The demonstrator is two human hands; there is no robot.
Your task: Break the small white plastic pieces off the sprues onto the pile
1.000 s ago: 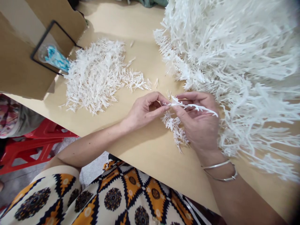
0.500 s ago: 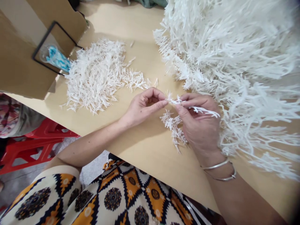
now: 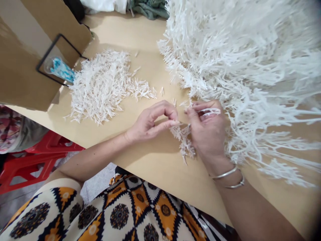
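My right hand (image 3: 208, 129) is closed on a white branched plastic sprig (image 3: 212, 111), whose stem bends across the palm. To its left, my left hand (image 3: 154, 122) pinches thumb and forefinger together; what sits at those fingertips is too small and blurred to name. Below and between the hands lies a small cluster of white sprigs (image 3: 184, 142) on the table. A short loose white piece (image 3: 174, 101) rests just above the left fingertips. Beyond my left hand spreads a heap of short white pieces (image 3: 100, 87). A far larger pile of long white sprigs (image 3: 240, 57) rises behind my right hand.
A cardboard box (image 3: 22, 67) stands at the left table edge, beside a black wire frame (image 3: 47, 50) and a clear cup with blue and white contents (image 3: 61, 69). Green cloth (image 3: 150, 7) lies at the back. Red stools (image 3: 32, 164) are beside the table.
My hands have drawn slightly apart, and the sprig that stretched between them is now in my right hand only. Another short white piece lies on the table above my left fingertips.
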